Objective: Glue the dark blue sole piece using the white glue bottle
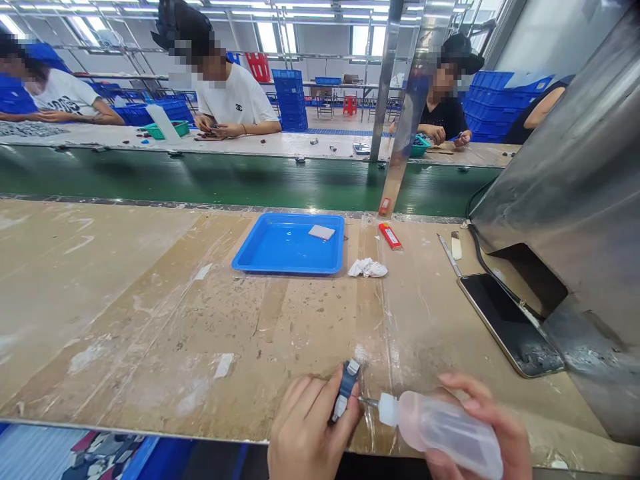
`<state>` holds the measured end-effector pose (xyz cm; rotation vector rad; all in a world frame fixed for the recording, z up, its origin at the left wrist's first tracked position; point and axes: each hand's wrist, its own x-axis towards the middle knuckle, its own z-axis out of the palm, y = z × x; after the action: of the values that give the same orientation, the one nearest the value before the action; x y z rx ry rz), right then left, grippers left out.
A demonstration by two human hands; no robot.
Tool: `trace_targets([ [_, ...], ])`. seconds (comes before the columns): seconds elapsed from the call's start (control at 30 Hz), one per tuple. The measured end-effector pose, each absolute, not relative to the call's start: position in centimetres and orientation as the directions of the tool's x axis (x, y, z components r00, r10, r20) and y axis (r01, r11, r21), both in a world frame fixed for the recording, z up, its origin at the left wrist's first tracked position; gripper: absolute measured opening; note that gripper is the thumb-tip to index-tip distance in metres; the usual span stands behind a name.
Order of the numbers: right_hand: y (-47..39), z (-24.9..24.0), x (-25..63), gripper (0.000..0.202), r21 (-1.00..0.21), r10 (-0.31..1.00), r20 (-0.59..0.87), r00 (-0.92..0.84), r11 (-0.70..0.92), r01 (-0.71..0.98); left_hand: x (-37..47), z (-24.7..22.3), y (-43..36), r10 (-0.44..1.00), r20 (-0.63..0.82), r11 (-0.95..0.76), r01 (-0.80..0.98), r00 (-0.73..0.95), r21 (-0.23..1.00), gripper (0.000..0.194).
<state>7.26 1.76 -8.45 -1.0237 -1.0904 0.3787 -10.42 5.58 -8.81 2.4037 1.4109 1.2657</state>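
Near the front edge of the table, my left hand (307, 423) grips a small dark blue-grey part (345, 390) with pale metallic pieces at both ends; its kind is unclear. My right hand (493, 427) is wrapped around a translucent squeeze bottle (445, 427) with a white cap and a thin metal nozzle. The bottle lies nearly level, its nozzle tip (364, 400) close beside the part. Whether the tip touches it, I cannot tell.
Beyond my hands are a blue tray (285, 268) holding a pale flat piece, a crumpled white tissue (367, 268) and a red lighter (390, 237). A phone (510, 323) and metal housing (575, 200) stand right. Co-workers sit across the green conveyor (200, 180).
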Motion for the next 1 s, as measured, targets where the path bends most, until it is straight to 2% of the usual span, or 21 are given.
trace_targets([
  [0.17,1.8,-9.8,12.2,0.035,-0.935,0.892,0.32,0.319,0.352,-0.046,-10.8,-8.2,5.7,0.773,0.59,-0.584,0.621,0.231,0.523,0.015],
  [0.27,1.9,-10.1,13.6,0.031,-0.952,0.907,0.253,0.336,0.295,-0.079,-11.2,-7.4,5.5,0.8,0.562,-0.573,0.543,0.209,0.614,0.015],
  [0.37,2.3,-10.2,13.5,0.051,-0.968,0.837,0.249,0.487,0.234,0.091,-11.5,-6.6,5.1,0.813,0.549,-0.567,0.476,0.192,0.673,0.015],
  [0.43,2.8,-10.2,13.2,0.067,-0.961,0.802,0.247,0.544,0.133,0.241,-11.6,-6.1,4.8,0.809,0.549,-0.581,0.433,0.212,0.689,0.015],
  [0.47,3.0,-10.2,13.1,0.069,-0.945,0.799,0.248,0.549,0.074,0.319,-11.6,-5.8,4.6,0.807,0.548,-0.587,0.413,0.221,0.696,0.015],
  [0.53,3.3,-10.1,12.9,0.065,-0.887,0.816,0.253,0.52,-0.019,0.461,-11.5,-5.3,4.3,0.801,0.552,-0.597,0.379,0.231,0.707,0.015],
  [0.6,3.1,-9.8,13.0,0.066,-0.833,0.843,0.275,0.463,-0.032,0.553,-11.2,-4.8,4.1,0.791,0.566,-0.612,0.327,0.232,0.72,0.018],
  [0.67,2.2,-9.4,12.8,0.059,-0.803,0.761,0.41,0.502,0.039,0.595,-11.0,-4.3,3.9,0.781,0.578,-0.624,0.269,0.237,0.733,0.02],
  [0.73,0.8,-8.8,12.0,0.037,-0.789,0.627,0.557,0.544,0.196,0.582,-10.7,-3.8,3.7,0.786,0.57,-0.616,0.223,0.242,0.755,0.021],
  [0.77,0.0,-8.4,11.3,0.032,-0.799,0.628,0.576,0.524,0.296,0.523,-10.6,-3.6,3.5,0.791,0.558,-0.607,0.211,0.251,0.766,0.022],
  [0.8,-0.8,-8.1,10.4,0.035,-0.835,0.71,0.539,0.453,0.379,0.398,-10.4,-3.4,3.3,0.795,0.543,-0.599,0.205,0.269,0.774,0.023],
  [0.83,-1.4,-7.8,9.4,0.049,-0.899,0.856,0.433,0.283,0.387,0.206,-10.3,-3.1,3.1,0.798,0.526,-0.59,0.201,0.296,0.782,0.023],
  [0.87,-1.9,-7.5,8.4,0.061,-0.95,0.941,0.311,0.137,0.31,0.029,-10.1,-2.9,2.9,0.796,0.51,-0.584,0.194,0.325,0.788,0.024],
  [0.9,-2.2,-7.3,7.3,0.065,-0.975,0.982,0.188,0.019,0.189,-0.119,-9.9,-2.8,2.7,0.794,0.498,-0.579,0.184,0.349,0.794,0.025],
  [0.93,-2.4,-7.0,6.4,0.06,-0.964,0.994,0.102,-0.046,0.087,-0.251,-9.6,-2.6,2.4,0.794,0.489,-0.572,0.174,0.361,0.801,0.026],
  [1.0,-2.4,-6.5,5.0,0.048,-0.862,0.985,0.023,-0.173,-0.068,-0.503,-9.1,-2.5,2.0,0.814,0.475,-0.546,0.163,0.334,0.822,0.03],
])
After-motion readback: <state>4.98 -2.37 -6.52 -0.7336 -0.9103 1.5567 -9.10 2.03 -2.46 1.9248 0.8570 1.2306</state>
